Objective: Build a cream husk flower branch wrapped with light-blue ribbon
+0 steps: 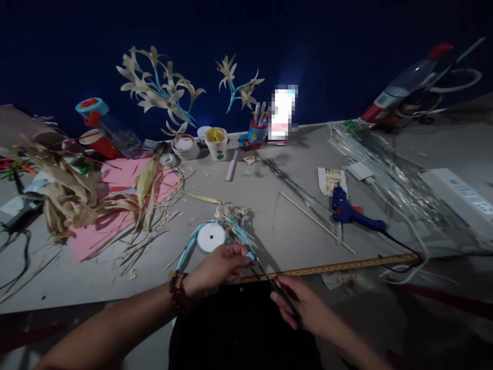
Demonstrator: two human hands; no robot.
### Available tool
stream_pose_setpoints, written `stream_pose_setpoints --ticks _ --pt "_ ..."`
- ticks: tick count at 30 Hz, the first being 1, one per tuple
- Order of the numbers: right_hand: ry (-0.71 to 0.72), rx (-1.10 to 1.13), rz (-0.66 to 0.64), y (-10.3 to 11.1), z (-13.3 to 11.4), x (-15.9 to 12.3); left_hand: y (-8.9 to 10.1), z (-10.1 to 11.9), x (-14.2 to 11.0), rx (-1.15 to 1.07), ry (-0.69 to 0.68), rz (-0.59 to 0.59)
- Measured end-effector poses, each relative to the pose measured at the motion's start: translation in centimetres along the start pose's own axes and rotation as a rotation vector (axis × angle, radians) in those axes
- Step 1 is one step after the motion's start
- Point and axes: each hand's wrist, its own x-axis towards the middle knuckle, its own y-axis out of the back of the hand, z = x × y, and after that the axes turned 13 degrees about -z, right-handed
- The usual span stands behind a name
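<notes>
My left hand (pixel 231 257) pinches a small light-blue strip of tape (pixel 250 255) between thumb and fingertips. The fingers of my right hand (pixel 295 303) are wrapped round a pair of dark scissors (pixel 284 295), whose blades reach up and left to the blue strip. Whether the blades are parted I cannot tell. Just beyond my left hand, a small husk flower (pixel 233 215) with blue-wrapped stems (pixel 242 232) lies on the table. Beside it is a white-faced spool (pixel 211 237) with a blue rim, and a bundle of blue stems (pixel 188 244) runs along its left.
Dried corn husks (pixel 80 200) and pink paper (pixel 87 241) cover the left side. Wires (pixel 295 182), a wooden stick (pixel 318 222) and a blue glue gun (pixel 352 213) lie right. Finished husk flowers (pixel 162 92), cups (pixel 216 145) and a bright phone (pixel 282 113) stand behind.
</notes>
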Motion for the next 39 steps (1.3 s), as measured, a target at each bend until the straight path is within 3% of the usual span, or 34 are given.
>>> stream_pose_setpoints --ticks 6,15,23,39 --pt "0.0 -0.03 0.002 -0.1 0.2 0.1 -0.2 0.2 -0.2 -0.003 0.004 0.013" --pt "0.006 -0.006 -0.026 -0.7 -1.5 -0.1 0.2 -1.0 0.0 0.106 -0.003 0.005" --pt "0.069 0.075 -0.016 -0.7 -0.5 0.3 0.1 -0.5 -0.3 0.055 0.005 -0.014" --pt "0.012 -0.055 0.004 -0.8 -0.9 0.4 0.0 -0.5 -0.1 0.173 0.034 -0.005"
